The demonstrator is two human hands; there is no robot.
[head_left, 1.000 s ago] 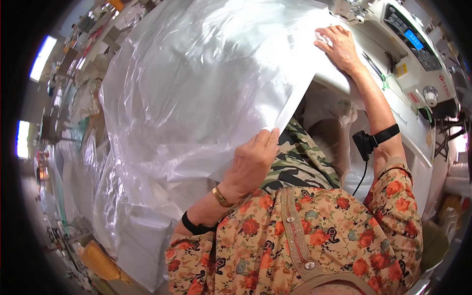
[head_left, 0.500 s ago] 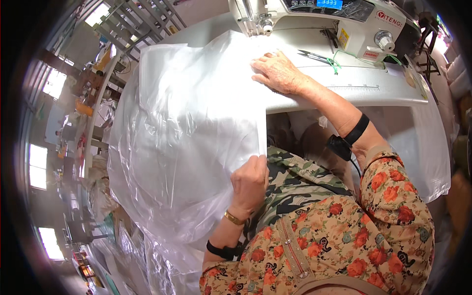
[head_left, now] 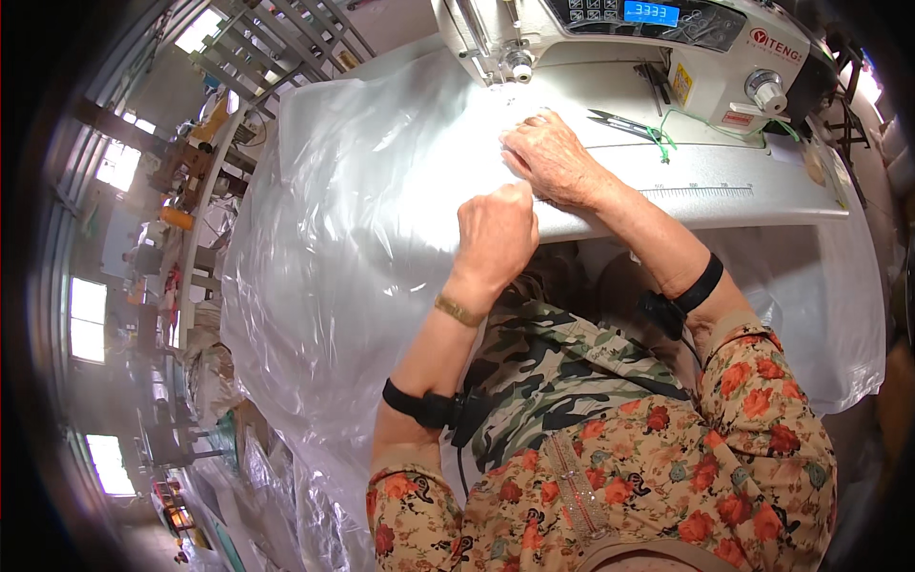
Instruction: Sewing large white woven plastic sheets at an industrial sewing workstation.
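Note:
A large sheet of clear plastic film [head_left: 324, 219] spreads over the left of the sewing table and hangs down beside my lap. My left hand [head_left: 498, 234] is closed on the film's right edge, at the front edge of the table. Just beyond it, my right hand [head_left: 553, 157] has its fingers bent down at the film's edge; what lies under the fingertips is hidden. The two hands almost touch. Above them stands the head of a sewing machine [head_left: 496, 48], its needle area [head_left: 515, 71] close to my right fingertips and washed out by bright light.
Dark thread snips [head_left: 624, 124] lie on the sewing table [head_left: 686, 195], with green cord [head_left: 664, 143] beside them. The machine's handwheel [head_left: 765, 92] is at the right. More clear film [head_left: 810, 315] hangs off the right side. Metal racks [head_left: 286, 48] stand at the far left.
My left hand has moved up and away from my lap along the film's edge, close to my right hand. The taut edge between the hands no longer shows. The view has shifted slightly.

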